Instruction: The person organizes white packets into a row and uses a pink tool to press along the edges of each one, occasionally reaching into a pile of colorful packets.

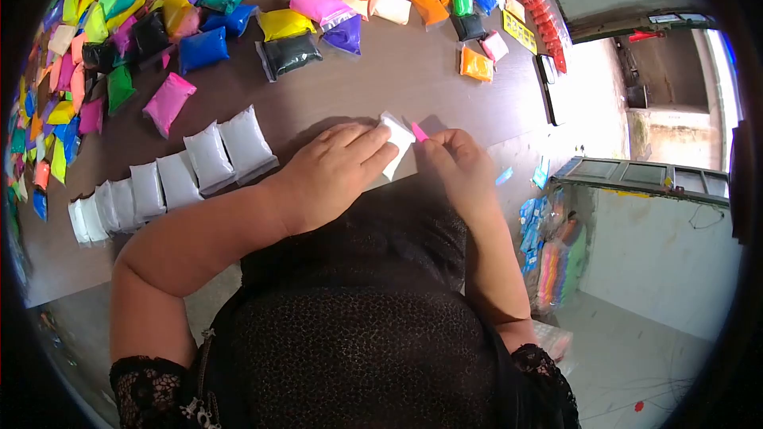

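Note:
My left hand (340,165) lies over a small clear bag of white material (395,147) at the near edge of the table, fingers together and holding it down; part of the bag is hidden under them. Between the thumb and fingers of my right hand (461,167) is a small pink pointed piece (419,132), its tip close to the bag's upper right corner. Most of that piece is hidden in the grip. To the left of my left hand, a row of white filled bags (179,176) runs along the table, the larger ones nearest my wrist.
Many coloured bags (151,36) are heaped across the back and left of the brown table (294,103). An orange bag (476,65) and a phone-like dark object (548,87) lie at the right. Red packaged pieces (540,24) line the far right edge. Wrapped coloured stacks (556,270) stand lower right.

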`<state>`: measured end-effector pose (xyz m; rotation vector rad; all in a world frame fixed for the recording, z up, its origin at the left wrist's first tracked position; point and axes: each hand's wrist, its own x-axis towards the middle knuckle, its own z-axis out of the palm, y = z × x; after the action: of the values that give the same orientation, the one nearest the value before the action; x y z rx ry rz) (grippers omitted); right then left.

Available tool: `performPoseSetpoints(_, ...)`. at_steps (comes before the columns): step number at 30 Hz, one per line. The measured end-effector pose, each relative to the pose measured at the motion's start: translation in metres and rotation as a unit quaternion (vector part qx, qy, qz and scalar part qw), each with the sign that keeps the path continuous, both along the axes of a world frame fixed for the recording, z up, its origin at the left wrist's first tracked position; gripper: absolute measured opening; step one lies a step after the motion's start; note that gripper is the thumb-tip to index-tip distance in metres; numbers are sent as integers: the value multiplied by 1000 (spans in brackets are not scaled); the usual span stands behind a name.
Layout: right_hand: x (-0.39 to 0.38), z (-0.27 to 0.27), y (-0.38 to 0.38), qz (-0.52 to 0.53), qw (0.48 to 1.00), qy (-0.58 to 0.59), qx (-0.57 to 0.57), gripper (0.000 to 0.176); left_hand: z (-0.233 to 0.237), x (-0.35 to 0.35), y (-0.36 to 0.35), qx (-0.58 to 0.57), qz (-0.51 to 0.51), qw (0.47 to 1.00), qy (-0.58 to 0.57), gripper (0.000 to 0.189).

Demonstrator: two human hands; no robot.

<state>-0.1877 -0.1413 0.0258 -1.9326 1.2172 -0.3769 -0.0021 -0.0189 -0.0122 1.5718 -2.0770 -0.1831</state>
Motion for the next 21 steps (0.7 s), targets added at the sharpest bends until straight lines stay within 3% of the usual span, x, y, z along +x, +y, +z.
performPoseSetpoints(3,2,-2,1,24,999,35,1,13,4,-2,5,66,10,997,-34,39)
performPoseSetpoints(5,5,-8,0,48,999,-6,19,14,7,-1,6,103,29,992,-70,37)
performPoseSetpoints(7,13,-9,0,63,998,1,14,13,12,5,4,73,-20,997,-4,40)
performPoseSetpoints(13,42,-22,-13,153,983,-41,-89,13,8,2,1,19,-9,990,141,47)
performPoseSetpoints(18,46,-19,-20,120,992,-11,45,15,7,1,1,21,-33,996,81,41)
performPoseSetpoints(20,42,-8,-24,70,964,-91,239,15,4,2,1,21,-24,999,42,37)
performPoseSetpoints(21,39,-10,-24,70,964,-90,241,15,3,3,0,10,-17,1000,10,32)
